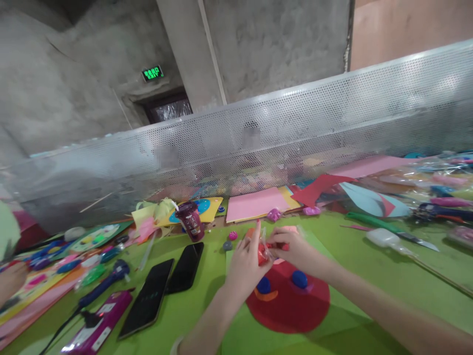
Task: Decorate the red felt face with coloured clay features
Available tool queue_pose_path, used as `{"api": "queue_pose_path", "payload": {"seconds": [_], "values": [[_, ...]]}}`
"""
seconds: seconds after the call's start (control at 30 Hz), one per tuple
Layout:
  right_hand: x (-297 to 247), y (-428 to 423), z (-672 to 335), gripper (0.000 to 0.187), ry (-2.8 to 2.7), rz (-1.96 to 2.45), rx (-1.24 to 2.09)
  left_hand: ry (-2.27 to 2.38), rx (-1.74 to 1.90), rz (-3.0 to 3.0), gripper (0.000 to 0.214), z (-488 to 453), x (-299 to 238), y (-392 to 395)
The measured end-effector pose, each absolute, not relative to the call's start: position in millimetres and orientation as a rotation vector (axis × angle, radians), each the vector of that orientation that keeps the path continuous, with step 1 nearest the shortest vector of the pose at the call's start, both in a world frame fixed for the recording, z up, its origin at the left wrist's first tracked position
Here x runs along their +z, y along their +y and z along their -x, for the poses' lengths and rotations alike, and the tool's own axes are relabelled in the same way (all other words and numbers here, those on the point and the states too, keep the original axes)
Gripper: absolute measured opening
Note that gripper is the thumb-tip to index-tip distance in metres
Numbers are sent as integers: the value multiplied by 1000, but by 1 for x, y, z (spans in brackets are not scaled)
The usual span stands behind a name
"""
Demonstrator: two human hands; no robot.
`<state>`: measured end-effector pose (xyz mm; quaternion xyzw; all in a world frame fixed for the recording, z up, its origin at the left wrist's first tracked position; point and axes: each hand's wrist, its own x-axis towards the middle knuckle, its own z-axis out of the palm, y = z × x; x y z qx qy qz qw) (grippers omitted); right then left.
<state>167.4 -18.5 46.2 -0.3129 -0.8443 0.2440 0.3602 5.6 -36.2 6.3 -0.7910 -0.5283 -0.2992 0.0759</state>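
Observation:
My left hand point(247, 261) and my right hand point(293, 249) meet above a red foam circle point(291, 305) that carries two blue pom-poms point(298, 279) and an orange crescent. Both hands pinch a small clear plastic bag with red pieces inside point(264, 252). My left index finger sticks upward while the other fingers curl round the bag. The red circle lies on a green sheet point(332, 315) on the table.
Two dark phones point(162, 291) lie to the left, beside a glue gun point(107, 283) and a purple packet point(94, 330). A dark cup point(191, 220), pink paper point(254, 203), scissors point(384, 229) and a glue bottle point(386, 239) sit around. A perforated metal screen point(295, 128) runs behind. Another person's hand point(9, 281) shows at far left.

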Motion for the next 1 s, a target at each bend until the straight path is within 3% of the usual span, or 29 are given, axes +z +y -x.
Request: {"api": "queue_pose_path", "payload": {"seconds": [0.27, 0.53, 0.77, 1.0], "values": [[44, -12, -170, 10, -2061, 806, 682, -1581, -1056, 2450, 74, -8, 7, -39], [55, 25, -198, 23, -1736, 917, 733, -1699, -1327, 2483, 76, -7, 8, -41], [63, -11, -183, 25, -1898, 797, 886, -1644, -1553, 2546, 76, -8, 11, -41], [57, -22, -178, 24, -2107, 867, 698, -1520, -1719, 2651, 77, -9, 15, -45]]}}
